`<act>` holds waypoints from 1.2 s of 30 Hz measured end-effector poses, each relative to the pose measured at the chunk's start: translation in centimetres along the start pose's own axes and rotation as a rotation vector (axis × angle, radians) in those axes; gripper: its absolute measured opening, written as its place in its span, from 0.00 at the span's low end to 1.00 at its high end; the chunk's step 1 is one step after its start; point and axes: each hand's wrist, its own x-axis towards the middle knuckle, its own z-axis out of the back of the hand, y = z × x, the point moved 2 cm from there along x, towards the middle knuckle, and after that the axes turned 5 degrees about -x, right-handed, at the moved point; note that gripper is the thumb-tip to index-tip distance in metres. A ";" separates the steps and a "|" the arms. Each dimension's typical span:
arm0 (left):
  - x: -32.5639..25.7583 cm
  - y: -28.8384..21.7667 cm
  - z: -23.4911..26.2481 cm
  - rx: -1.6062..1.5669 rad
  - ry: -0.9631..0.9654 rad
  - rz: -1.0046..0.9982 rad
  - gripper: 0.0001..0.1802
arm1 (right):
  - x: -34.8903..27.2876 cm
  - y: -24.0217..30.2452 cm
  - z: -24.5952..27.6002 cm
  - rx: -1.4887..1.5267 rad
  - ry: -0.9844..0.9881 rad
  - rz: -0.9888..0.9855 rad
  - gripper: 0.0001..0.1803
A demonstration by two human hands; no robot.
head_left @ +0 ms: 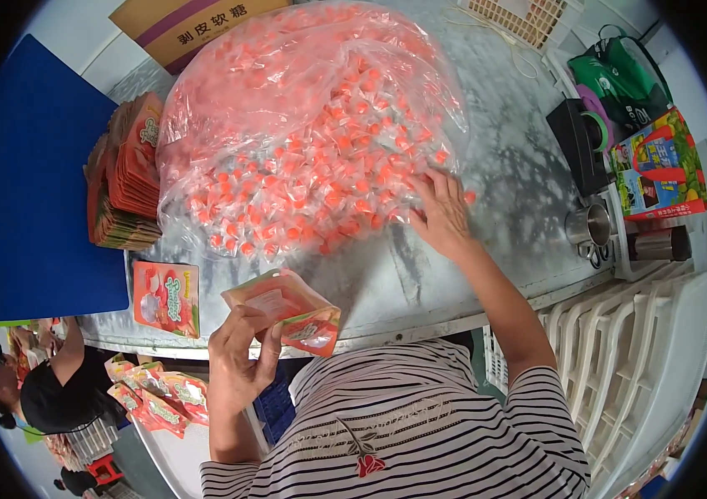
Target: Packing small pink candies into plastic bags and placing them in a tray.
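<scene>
My left hand [238, 353] grips a red and green stand-up pouch [307, 312] by its side, above the table's near edge. The pouch's mouth gapes apart and its inside shows. At the right edge of a heap of small red candies [312, 195], each in a clear wrapper, lies my right hand [446, 212]. Its fingers are apart and touch the outermost candies, and I make out nothing held in them. A large clear plastic bag [237, 100] covers the back of the heap and spreads under its front. One flat pouch [166, 298] rests left of the held one.
Stacked pouches [130, 162] stand left of the heap, beside a blue panel [37, 191]. Behind is a cardboard box [195, 33]. A tape dispenser [580, 145] and metal cup [588, 224] sit at right. Filled pouches [162, 395] lie in a white tray below; another person [66, 382] works at left.
</scene>
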 end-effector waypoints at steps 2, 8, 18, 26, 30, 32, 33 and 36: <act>0.0 -0.1 -0.1 -0.003 0.006 -0.004 0.05 | 0.3 0.5 0.0 -0.110 -0.031 -0.003 0.28; -0.1 0.5 0.0 -0.031 -0.003 0.016 0.05 | -2.3 0.9 -0.2 -0.053 -0.092 0.025 0.21; 0.2 0.4 0.0 -0.037 0.000 0.018 0.04 | -5.5 -0.6 3.6 0.176 -0.105 -0.068 0.15; -0.2 0.4 0.0 -0.022 -0.021 0.027 0.04 | -5.9 -3.4 4.0 0.216 -0.066 -0.066 0.12; -0.4 0.1 0.2 -0.058 -0.043 0.129 0.05 | -7.7 -4.3 5.3 0.432 -0.150 -0.314 0.12; -0.3 0.2 0.1 -0.044 -0.043 0.098 0.05 | -8.3 -6.9 6.2 0.441 -0.201 -0.472 0.11; -0.4 0.4 0.1 -0.036 -0.036 0.089 0.05 | -8.7 -7.7 6.5 0.428 -0.205 -0.481 0.11; -0.4 0.7 -0.1 -0.046 -0.034 0.092 0.05 | -9.6 -8.8 7.6 0.289 -0.290 -0.433 0.09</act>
